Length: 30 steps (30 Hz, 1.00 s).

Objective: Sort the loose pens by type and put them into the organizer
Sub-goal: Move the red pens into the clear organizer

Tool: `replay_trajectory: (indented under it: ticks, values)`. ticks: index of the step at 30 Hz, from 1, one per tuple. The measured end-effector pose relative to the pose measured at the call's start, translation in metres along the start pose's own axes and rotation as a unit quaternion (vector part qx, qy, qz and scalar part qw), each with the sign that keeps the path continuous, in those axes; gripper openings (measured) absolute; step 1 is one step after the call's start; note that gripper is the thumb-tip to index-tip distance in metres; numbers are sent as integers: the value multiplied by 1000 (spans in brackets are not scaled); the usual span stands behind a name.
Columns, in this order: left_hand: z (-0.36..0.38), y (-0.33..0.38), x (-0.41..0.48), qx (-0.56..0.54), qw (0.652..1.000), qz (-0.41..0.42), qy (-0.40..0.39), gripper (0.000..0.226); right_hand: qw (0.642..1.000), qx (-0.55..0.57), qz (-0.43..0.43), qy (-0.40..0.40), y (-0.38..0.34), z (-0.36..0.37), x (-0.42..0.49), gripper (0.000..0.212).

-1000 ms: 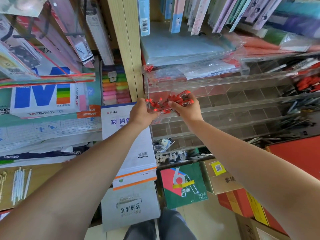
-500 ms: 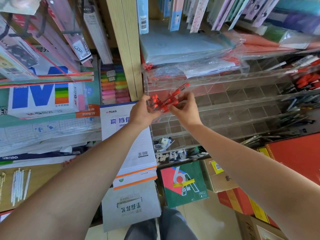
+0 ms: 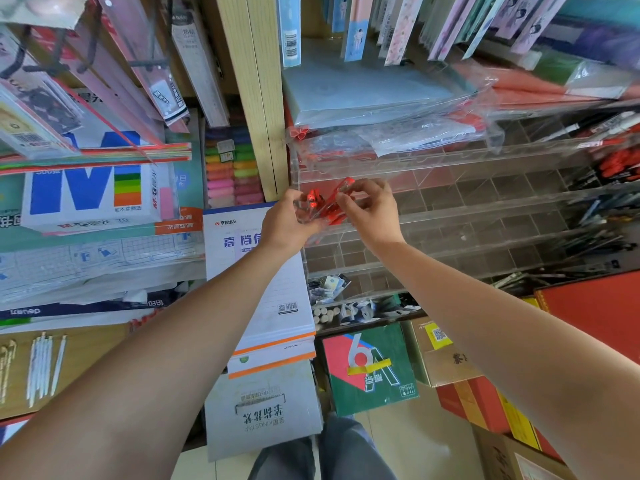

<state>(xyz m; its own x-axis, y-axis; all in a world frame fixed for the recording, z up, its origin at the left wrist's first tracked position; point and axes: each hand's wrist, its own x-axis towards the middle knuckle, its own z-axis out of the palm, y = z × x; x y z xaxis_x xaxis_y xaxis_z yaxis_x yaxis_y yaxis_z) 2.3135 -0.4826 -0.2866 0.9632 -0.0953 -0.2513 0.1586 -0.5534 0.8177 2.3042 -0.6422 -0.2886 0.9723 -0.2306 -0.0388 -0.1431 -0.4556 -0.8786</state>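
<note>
Both my hands hold a bundle of red pens [image 3: 329,202] at the left end of the clear acrylic organizer [image 3: 485,216]. My left hand [image 3: 287,223] grips the lower end of the bundle. My right hand [image 3: 370,209] pinches the upper end, fingers curled round the pens. The bundle points steeply into the organizer's upper left compartments. Most of the small square compartments to the right look bare. Dark and red pens [image 3: 616,161] fill the compartments at the far right.
A wooden shelf post [image 3: 256,98] stands just left of the organizer. Plastic-wrapped folders [image 3: 381,95] lie on top of it. Paper reams [image 3: 86,188] and notebooks [image 3: 263,271] are stacked at left, cardboard boxes [image 3: 446,355] and a red board [image 3: 595,317] below right.
The bundle has tipped from lying across between my hands to pointing steeply up into the organizer. My right hand has risen and shifted right; my left hand stayed almost in place.
</note>
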Motion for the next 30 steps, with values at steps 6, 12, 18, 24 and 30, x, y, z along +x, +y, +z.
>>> replay_trajectory:
  ticks: [6, 12, 18, 24, 30]
  values:
    - [0, -2, -2, 7, 1000, -15, -3, 59, 996, 71, 61, 2, 4, 1, -3, 38]
    - [0, -1, -2, 13, 1000, -9, -6, 56, 1000, 8, 25, 8, -1, 11, 3, 17]
    - [-2, 0, -4, -4, 1000, -9, 0, 49, 999, 8, 43, -16, 0, 11, 6, 19]
    - [-1, 5, -5, -10, 998, -41, 52, 44, 995, 90, 46, -16, 5, 4, -7, 32]
    - [7, 18, 4, 16, 992, -108, 56, 36, 986, 143, 61, -59, 9, -3, -7, 27]
